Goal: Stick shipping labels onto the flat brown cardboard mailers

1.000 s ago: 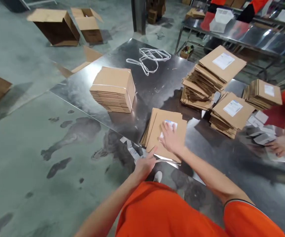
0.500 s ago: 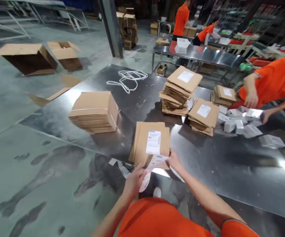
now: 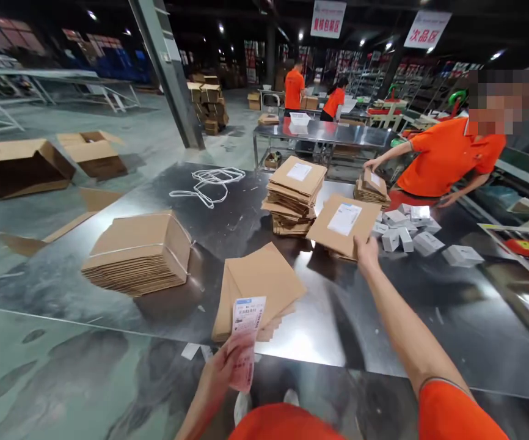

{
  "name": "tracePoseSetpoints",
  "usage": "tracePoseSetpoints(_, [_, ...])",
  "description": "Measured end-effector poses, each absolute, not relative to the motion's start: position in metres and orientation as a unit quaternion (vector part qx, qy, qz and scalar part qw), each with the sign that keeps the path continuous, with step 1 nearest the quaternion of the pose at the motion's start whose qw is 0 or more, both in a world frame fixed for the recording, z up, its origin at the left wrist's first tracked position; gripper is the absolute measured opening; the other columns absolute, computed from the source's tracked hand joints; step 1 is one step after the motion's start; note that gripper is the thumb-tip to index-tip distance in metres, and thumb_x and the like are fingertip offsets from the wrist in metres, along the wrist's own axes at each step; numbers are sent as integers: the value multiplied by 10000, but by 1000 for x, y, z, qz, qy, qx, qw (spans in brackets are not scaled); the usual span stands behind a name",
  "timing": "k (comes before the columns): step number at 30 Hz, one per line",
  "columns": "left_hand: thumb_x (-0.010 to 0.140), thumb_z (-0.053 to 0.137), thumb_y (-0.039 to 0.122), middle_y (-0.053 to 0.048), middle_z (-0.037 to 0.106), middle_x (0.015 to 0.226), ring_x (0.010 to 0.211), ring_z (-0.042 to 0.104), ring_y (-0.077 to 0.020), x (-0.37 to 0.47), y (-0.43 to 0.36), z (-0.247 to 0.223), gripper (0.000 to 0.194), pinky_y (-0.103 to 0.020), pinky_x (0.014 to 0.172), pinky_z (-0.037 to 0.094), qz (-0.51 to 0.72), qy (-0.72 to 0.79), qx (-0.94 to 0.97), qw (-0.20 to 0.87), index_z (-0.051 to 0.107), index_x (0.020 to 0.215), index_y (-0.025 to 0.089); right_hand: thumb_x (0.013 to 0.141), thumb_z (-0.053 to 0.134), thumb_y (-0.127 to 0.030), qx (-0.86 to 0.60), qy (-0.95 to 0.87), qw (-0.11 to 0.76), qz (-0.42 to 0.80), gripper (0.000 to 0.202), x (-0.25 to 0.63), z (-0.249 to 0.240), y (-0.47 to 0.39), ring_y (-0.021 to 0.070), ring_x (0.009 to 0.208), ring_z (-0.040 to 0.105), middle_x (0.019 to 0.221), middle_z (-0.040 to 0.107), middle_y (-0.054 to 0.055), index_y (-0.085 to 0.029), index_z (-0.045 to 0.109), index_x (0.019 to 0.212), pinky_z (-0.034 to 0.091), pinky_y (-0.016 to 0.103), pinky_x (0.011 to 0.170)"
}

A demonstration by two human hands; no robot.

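Dim warehouse bkgd, w/ a dark steel post [image 3: 168, 85] at upper left and white hanging signs w/ red lettering [image 3: 328, 19] along the top. Shiny grey metal table [image 3: 406, 342] runs across mid frame.

On my feed the left hand [image 3: 221, 366], lower center, has its fingers pinched narrow on a printed white paper label strip w/ pinkish lower half [image 3: 247, 321]. Strip stands up in front of a loose pile of plain brown cardboard mailers [image 3: 267, 275] near the table's front edge.

Right hand [image 3: 368, 255], right of center, grips the lower right corner of a flat brown cardboard mailer w/ white label [image 3: 324, 235], thumb on top. That mailer is tilted over more brown cardboard; can't tell how much of it touches. Just behind, I've got a tall uneven stack of brown labelled mailers [image 3: 294, 198].

Mid left: block of brown cardboard bound w/ white strap [image 3: 129, 244]; behind it, a loose white cord [image 3: 218, 182]. Right side: small whitish boxes [image 3: 390, 239], scattered, near a co-worker in an orange shirt [image 3: 452, 159], one hand at a short brown mailer stack [image 3: 372, 190].
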State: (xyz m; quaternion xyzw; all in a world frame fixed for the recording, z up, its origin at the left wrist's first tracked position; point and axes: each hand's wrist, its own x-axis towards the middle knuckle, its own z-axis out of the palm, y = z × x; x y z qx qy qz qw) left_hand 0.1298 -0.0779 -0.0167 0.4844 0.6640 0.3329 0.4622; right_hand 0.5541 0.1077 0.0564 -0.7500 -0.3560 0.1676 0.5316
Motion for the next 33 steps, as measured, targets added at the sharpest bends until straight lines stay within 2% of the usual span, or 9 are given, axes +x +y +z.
tracePoseSetpoints(3, [837,467,433,-38,750,1139,1097,672,-295,132,-76,-20,398,-384,935,534,311,665,521,435,744,1059,252,745,607,-370,-768,-394,487,135,586,567,78,136,319,1104,592,1252,600,248,-69,500,1236,486,434,893])
tracePoseSetpoints(6, [849,463,452,-76,752,1110,1071,676,-306,131,-77,-19,444,-399,936,529,317,664,518,436,719,1110,200,758,641,-396,-718,-558,393,139,559,522,65,132,310,1137,565,1271,595,203,-119,527,1229,455,439,951])
tracePoseSetpoints(11, [839,500,419,-109,735,1125,1080,658,-298,130,-73,-15,399,-412,983,501,363,626,519,454,705,1061,158,796,630,-358,-626,-649,172,396,186,412,6,68,161,604,624,709,663,9,-188,571,842,498,279,602])
tracePoseSetpoints(14, [826,511,397,-120,743,1085,1017,674,-290,121,-66,-19,372,-415,925,530,378,623,505,462,706,1024,150,869,522,-305,-620,-614,168,460,118,382,-15,31,134,415,558,563,585,-63,-211,495,934,421,240,444])
tracePoseSetpoints(17, [830,507,391,-123,740,1081,1008,671,-294,102,-64,-22,391,-416,907,530,387,636,487,456,684,1061,131,880,510,-289,-613,-595,174,490,94,374,-18,14,150,419,578,580,593,-55,-233,469,944,427,258,449])
tracePoseSetpoints(23, [822,550,423,-104,714,1149,1116,616,-313,86,-92,-5,422,-401,950,499,383,668,458,444,680,1117,150,810,626,-402,-555,-709,247,358,318,358,23,12,270,990,641,1052,671,94,-212,594,1063,509,430,866])
tracePoseSetpoints(26, [830,551,465,-101,742,1037,954,672,-290,103,-112,4,417,-383,828,546,362,632,420,541,709,1049,147,753,697,-394,-432,-764,239,416,383,338,51,9,254,1047,614,1075,672,82,-213,640,1086,464,422,973])
tracePoseSetpoints(29, [749,657,506,-92,745,884,827,688,-281,115,-124,14,434,-369,731,561,335,590,386,625,725,955,130,793,650,-363,-396,-755,195,485,187,320,64,1,210,853,630,889,684,34,-211,677,899,501,349,813])
tracePoseSetpoints(33, [583,817,420,-103,688,1167,1064,632,-279,116,-115,32,606,-330,828,541,419,502,354,669,666,1131,209,862,572,-426,-425,-717,177,523,263,308,55,-21,170,669,565,687,632,-8,-213,658,732,447,279,620])
